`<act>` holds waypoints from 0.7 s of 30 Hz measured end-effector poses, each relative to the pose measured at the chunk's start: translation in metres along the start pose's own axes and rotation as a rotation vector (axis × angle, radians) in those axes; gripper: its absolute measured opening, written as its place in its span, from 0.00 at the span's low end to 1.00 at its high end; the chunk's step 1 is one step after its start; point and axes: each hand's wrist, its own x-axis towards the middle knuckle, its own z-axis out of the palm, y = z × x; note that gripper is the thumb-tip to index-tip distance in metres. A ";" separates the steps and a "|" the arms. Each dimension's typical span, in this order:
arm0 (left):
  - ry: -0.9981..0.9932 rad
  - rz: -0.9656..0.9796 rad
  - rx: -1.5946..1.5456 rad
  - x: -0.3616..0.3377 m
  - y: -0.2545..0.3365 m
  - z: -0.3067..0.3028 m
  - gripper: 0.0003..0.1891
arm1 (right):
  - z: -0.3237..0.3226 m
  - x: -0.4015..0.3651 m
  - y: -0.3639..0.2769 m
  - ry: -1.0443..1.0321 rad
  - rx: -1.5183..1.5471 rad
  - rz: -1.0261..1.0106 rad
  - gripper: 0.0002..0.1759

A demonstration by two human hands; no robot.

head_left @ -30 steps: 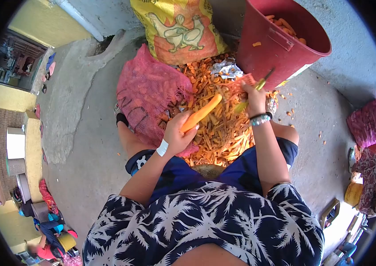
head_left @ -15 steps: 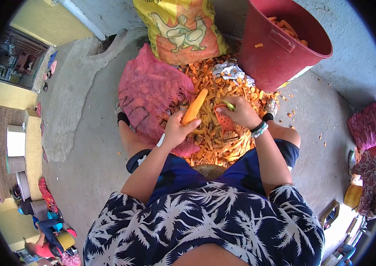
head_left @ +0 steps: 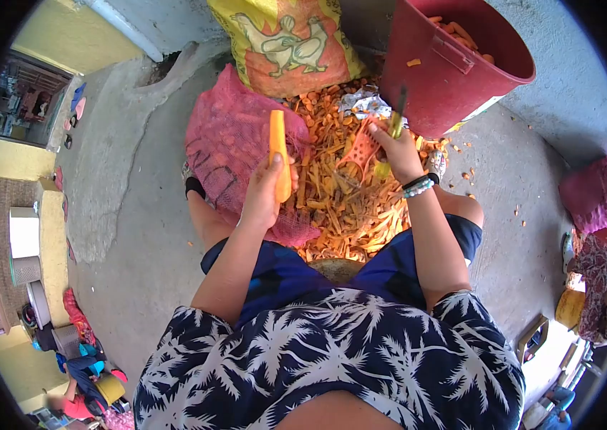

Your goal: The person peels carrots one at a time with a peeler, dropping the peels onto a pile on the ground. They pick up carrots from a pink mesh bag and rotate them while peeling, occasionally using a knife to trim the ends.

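My left hand [head_left: 264, 193] grips a peeled orange carrot [head_left: 277, 150] and holds it upright, tip pointing away from me, over the edge of the pink mesh sack [head_left: 235, 147]. My right hand [head_left: 396, 150] is closed on a yellow-green peeler [head_left: 395, 123], raised above the heap of carrot peelings [head_left: 350, 204], with a strip of pink mesh hanging beside it. The red bucket [head_left: 446, 79] with carrot pieces inside stands just beyond my right hand.
A yellow-and-orange feed sack [head_left: 285, 43] with a chicken print leans against the wall behind the peelings. Concrete floor lies on both sides of my knees. More pink mesh and cloth [head_left: 593, 197] lie at the far right; another person sits at the lower left [head_left: 78, 398].
My left hand turned the carrot from slanting right to upright and shifted left. My right hand swept down onto the peelings, then rose again toward the bucket with the peeler.
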 end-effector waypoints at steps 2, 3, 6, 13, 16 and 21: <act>0.000 -0.030 -0.054 0.000 -0.003 -0.002 0.19 | 0.000 -0.007 -0.006 0.040 0.272 -0.094 0.14; 0.005 -0.059 -0.107 -0.002 -0.003 -0.003 0.18 | 0.002 -0.009 -0.008 0.039 0.275 -0.093 0.14; 0.033 -0.105 -0.086 -0.005 -0.006 0.003 0.17 | 0.005 -0.011 -0.010 0.026 0.440 -0.100 0.16; 0.034 -0.090 0.030 -0.006 -0.013 0.011 0.16 | 0.007 -0.013 -0.014 -0.038 0.576 -0.094 0.12; -0.015 -0.101 0.049 -0.007 -0.015 0.011 0.13 | 0.008 -0.014 -0.016 -0.043 0.720 -0.083 0.09; 0.014 -0.117 0.071 -0.006 -0.027 0.009 0.14 | 0.006 -0.008 -0.004 -0.087 0.983 0.037 0.10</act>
